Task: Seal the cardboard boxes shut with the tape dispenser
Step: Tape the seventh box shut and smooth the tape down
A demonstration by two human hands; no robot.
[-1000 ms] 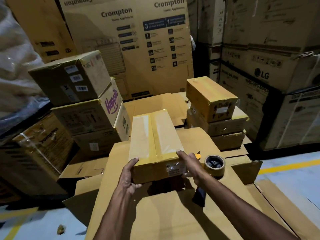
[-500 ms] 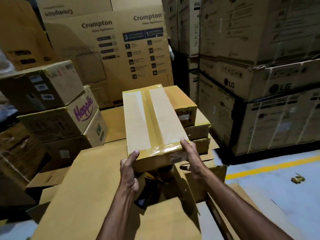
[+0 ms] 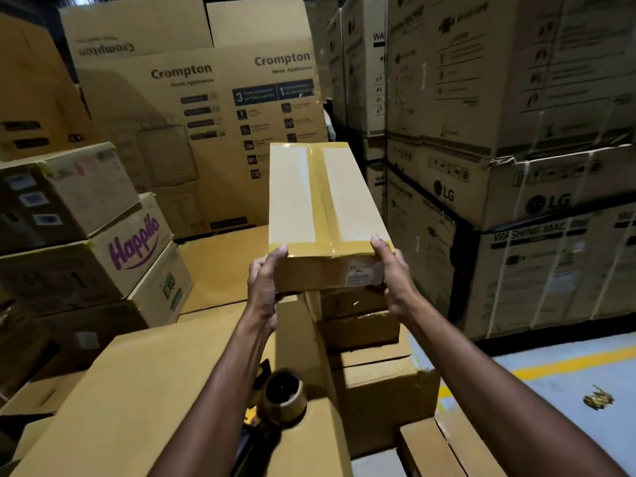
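A long cardboard box (image 3: pixel 320 215), taped along its top seam and near edge, is held up in front of me above a stack of small boxes (image 3: pixel 358 321). My left hand (image 3: pixel 263 287) grips its near left corner and my right hand (image 3: pixel 394 280) grips its near right corner. The tape dispenser (image 3: pixel 284 395), with a brown roll, lies on the big flat carton (image 3: pixel 144 390) below my left forearm, with neither hand on it.
Labelled boxes, one marked Happilo (image 3: pixel 134 249), are stacked at the left. Tall Crompton cartons (image 3: pixel 192 132) stand behind, and LG cartons (image 3: pixel 516 201) form a wall at the right. Grey floor with a yellow line (image 3: pixel 568 364) and a scrap of litter (image 3: pixel 597 401) lies at lower right.
Both hands have lifted the taped box off the big carton and carried it forward and right, over the stack of small boxes. The tape dispenser stayed on the carton.
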